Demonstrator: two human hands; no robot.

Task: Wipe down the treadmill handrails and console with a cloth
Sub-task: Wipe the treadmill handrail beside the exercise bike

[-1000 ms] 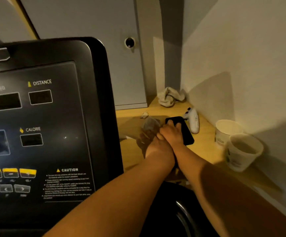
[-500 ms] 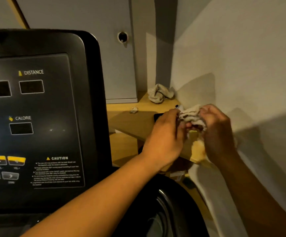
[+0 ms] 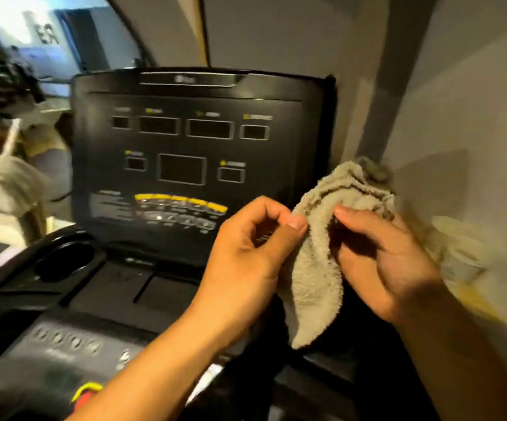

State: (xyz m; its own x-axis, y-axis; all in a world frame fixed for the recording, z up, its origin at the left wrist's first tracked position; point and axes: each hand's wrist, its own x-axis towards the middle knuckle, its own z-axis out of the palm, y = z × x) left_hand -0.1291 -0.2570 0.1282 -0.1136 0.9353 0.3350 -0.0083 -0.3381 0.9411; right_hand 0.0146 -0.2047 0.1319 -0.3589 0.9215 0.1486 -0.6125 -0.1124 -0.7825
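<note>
Cloth (image 3: 316, 268): a beige terry piece, held in the air between both hands, in front of the lower right corner of the console (image 3: 185, 153) and not touching it. Its upper part is bunched above the hands; its lower end hangs down in a loose, tapering fold.

Left hand (image 3: 246, 256): grip closed on the left edge of the cloth, with the thumb pressed against the fabric and the fingers curled behind it. The forearm enters from the bottom of the view.

Right hand (image 3: 382, 262): grip closed on the right side of the cloth, with the index fingertip on the front of the fabric and the remaining fingers wrapped around the fold. The palm faces left, toward the other hand.

Console: a black upright panel, facing the camera, with several dark rectangular display windows, small yellow markers beside them and a curved row of yellow buttons (image 3: 182, 202) low on the panel. All displays are dark. Lettering is too blurred to read.

Lower deck: a black tray below the panel, with a round cup holder (image 3: 64, 262) at the left.

Right of the hands: a pale cup (image 3: 461, 256) near the wall, heavily blurred.
</note>
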